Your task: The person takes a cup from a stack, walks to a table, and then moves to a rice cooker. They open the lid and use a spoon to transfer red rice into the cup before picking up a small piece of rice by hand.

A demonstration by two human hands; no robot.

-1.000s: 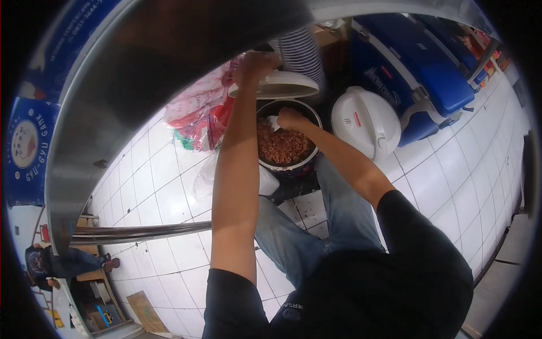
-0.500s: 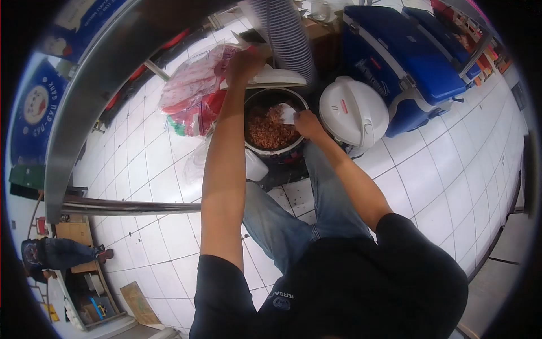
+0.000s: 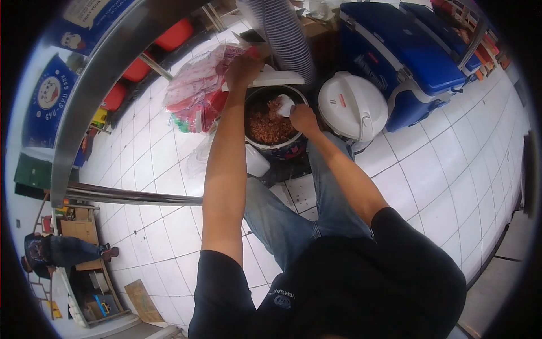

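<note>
A rice cooker (image 3: 287, 151) with a dark patterned body stands on the floor between my knees. Its white lid (image 3: 279, 78) is tilted up at the back, and my left hand (image 3: 244, 70) is closed on the lid's left edge. Reddish-brown rice (image 3: 270, 129) fills much of the pot. A white rice paddle (image 3: 286, 106) has its blade in the rice near the pot's right side. My right hand (image 3: 304, 118) grips the paddle's handle, which the fingers mostly hide.
To the right is a second, closed white rice cooker (image 3: 351, 107), with blue cooler boxes (image 3: 409, 53) behind. Stacked cups (image 3: 282, 37) rise behind the pot. Plastic bags (image 3: 197, 85) and a white container (image 3: 257, 163) lie left. A metal rail (image 3: 135, 196) and another person (image 3: 62, 251) are farther left.
My right hand and the paddle have shifted slightly up and left in the pot. My left hand stays on the lid. The view has turned a little.
</note>
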